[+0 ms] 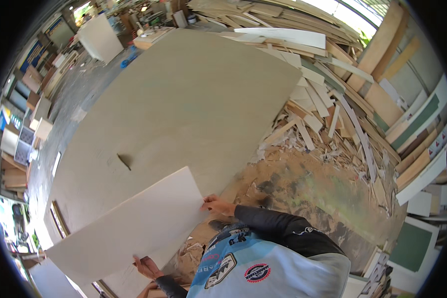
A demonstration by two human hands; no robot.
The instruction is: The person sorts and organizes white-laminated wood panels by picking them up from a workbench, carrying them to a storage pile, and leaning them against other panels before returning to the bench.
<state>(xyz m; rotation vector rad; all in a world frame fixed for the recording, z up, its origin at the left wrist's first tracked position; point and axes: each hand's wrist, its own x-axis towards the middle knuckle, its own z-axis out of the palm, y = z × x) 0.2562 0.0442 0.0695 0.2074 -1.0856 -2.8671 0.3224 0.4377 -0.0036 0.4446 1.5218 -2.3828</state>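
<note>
A long white board (134, 223) lies slantwise before me, over the near part of a large grey-green panel surface (184, 94). My right hand (217, 204) is closed on the board's right end, near its near corner. Lower down, my left hand (146, 267) grips the near long edge, with the thumb and fingertips at the edge and the other fingers partly hidden. Whether the board rests fully on the surface or is slightly raised, I cannot tell. Beyond the board, a small dark strip (124, 162) sits on the grey-green surface.
Offcuts and broken wood strips (328, 114) are heaped along the right. Sawdust (278, 184) covers the floor beside me. Long boards (377, 49) lean at the far right. A white cabinet-like box (99, 38) stands at the far left, near blue material (129, 57) on the floor.
</note>
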